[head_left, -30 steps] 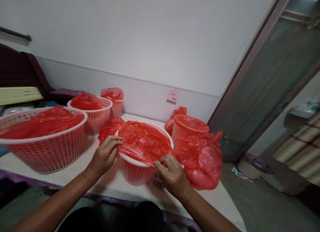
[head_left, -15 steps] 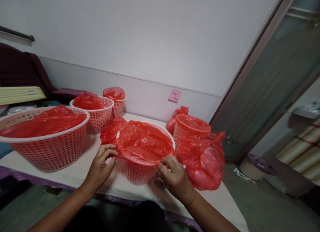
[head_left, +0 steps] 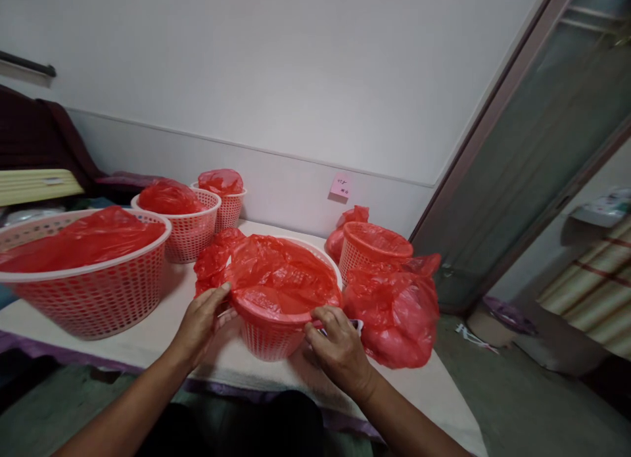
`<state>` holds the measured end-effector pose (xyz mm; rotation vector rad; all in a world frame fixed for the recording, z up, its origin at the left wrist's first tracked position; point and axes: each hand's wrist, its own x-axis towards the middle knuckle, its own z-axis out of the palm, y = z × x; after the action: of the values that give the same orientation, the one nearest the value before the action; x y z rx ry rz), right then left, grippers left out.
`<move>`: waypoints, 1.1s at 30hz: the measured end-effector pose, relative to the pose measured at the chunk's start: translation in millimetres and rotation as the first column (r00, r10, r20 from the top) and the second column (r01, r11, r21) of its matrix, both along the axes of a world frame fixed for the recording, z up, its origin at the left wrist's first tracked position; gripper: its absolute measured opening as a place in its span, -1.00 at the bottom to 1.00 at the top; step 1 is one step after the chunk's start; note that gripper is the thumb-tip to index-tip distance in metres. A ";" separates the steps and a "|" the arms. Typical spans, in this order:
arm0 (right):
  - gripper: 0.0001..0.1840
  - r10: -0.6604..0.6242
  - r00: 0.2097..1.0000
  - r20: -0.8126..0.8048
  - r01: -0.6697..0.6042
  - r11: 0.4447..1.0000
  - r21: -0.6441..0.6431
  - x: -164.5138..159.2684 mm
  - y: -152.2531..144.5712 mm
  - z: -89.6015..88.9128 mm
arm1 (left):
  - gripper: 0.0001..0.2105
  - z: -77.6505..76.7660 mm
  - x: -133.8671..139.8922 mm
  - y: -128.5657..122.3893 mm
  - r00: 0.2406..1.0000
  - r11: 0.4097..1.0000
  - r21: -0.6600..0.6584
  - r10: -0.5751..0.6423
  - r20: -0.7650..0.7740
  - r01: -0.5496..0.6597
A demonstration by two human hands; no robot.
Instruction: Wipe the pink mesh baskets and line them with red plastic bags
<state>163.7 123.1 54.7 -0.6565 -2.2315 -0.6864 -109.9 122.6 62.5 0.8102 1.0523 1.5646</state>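
Note:
In front of me a small pink perforated plastic basket point(head_left: 272, 340) stands upright, lined with a thin red plastic bag point(head_left: 283, 267) whose edge is folded over the front rim. My left hand point(head_left: 201, 322) is at the left front of that rim, its fingers closed on the bag's edge. On the right front my right hand point(head_left: 338, 348) pinches the bag's edge against the rim. Another crumpled red plastic bag point(head_left: 217, 254) lies just behind the basket's left side. A filled, knotted red bag point(head_left: 399, 319) sits close to my right hand.
A large oval basket point(head_left: 93, 302) with red plastic stands left. Two smaller lined baskets, one nearer point(head_left: 190, 237) and one farther point(head_left: 231, 210), stand behind. An orange-red basket point(head_left: 377, 240) is back right on the cloth-covered table point(head_left: 419, 394). A pink note point(head_left: 339, 186) is on the wall.
The bag's front edge now lies folded down over the basket rim. My left fingers have shifted from pinching the edge to gripping around the rim; the right hand stays on the right front.

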 end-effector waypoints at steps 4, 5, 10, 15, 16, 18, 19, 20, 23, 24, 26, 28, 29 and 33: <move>-0.78 -0.007 1.000 -0.002 0.007 1.000 -0.015 -1.5 -1.7 0.4 | -0.68 4.2 3.2 8.8 0.998 0.999 -0.033 -0.003 0.056 0.005; -0.79 0.002 1.000 -0.008 -0.002 0.999 -0.038 -1.3 -3.3 1.3 | -0.70 4.6 3.9 10.2 0.997 0.999 -0.029 -0.012 0.075 0.014; -0.80 0.026 0.978 -0.205 -0.091 0.945 -0.314 4.6 -15.8 2.9 | -0.80 6.6 7.3 3.4 0.986 0.997 -0.022 -0.067 0.150 0.071; -0.84 -0.181 0.798 -0.574 -0.138 0.873 -0.467 13.8 -14.6 -1.1 | -0.80 3.1 19.5 -28.8 0.983 0.995 -0.060 -0.074 0.168 0.085; -0.88 -0.241 0.746 -0.620 -0.145 0.851 -0.505 15.6 -11.6 -1.6 | -0.78 1.1 23.8 -37.0 0.983 0.994 -0.065 -0.078 0.169 0.090; -0.88 -0.350 0.641 -0.683 -0.177 0.799 -0.575 18.9 -4.1 -2.0 | -0.69 -4.3 32.5 -53.2 0.982 0.993 -0.065 -0.088 0.169 0.101; -0.85 -0.391 0.594 -0.703 -0.198 0.776 -0.599 20.3 -0.3 -2.0 | -0.62 -7.6 36.3 -60.7 0.982 0.993 -0.065 -0.089 0.169 0.101; -0.81 -0.422 0.554 -0.718 -0.215 0.760 -0.613 21.5 3.2 -2.0 | -0.57 -11.3 39.5 -67.6 0.981 0.993 -0.066 -0.087 0.171 0.100; -0.74 -0.467 0.461 -0.755 -0.242 0.752 -0.613 22.8 10.2 -2.3 | -0.47 -22.3 45.0 -83.3 0.980 0.993 -0.086 -0.059 0.188 0.076; -0.72 -0.477 0.429 -0.767 -0.257 0.750 -0.610 22.6 11.1 -2.8 | -0.45 -25.5 46.0 -86.9 0.978 0.993 -0.095 -0.047 0.201 0.068; -0.69 -0.509 0.366 -0.779 -0.325 0.714 -0.620 21.6 11.5 -4.5 | -0.39 -30.8 47.9 -92.2 0.973 0.993 -0.105 -0.028 0.230 0.053; -0.68 -0.558 0.324 -0.764 -0.413 0.644 -0.644 21.0 10.5 -6.6 | -0.31 -34.6 51.0 -96.3 0.967 0.994 -0.099 -0.020 0.255 0.046; -0.69 -0.582 0.314 -0.750 -0.437 0.614 -0.658 21.3 9.7 -7.1 | -0.27 -36.1 53.0 -98.4 0.964 0.994 -0.096 -0.022 0.264 0.049; -0.75 -0.598 0.310 -0.739 -0.399 0.624 -0.672 25.5 6.2 -0.9 | -0.28 -39.1 64.1 -108.9 0.956 0.994 -0.096 -0.031 0.292 0.061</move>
<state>189.2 129.3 53.8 -1.2462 -1.1117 0.7112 -45.8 13.7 23.4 0.5105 0.8849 1.5213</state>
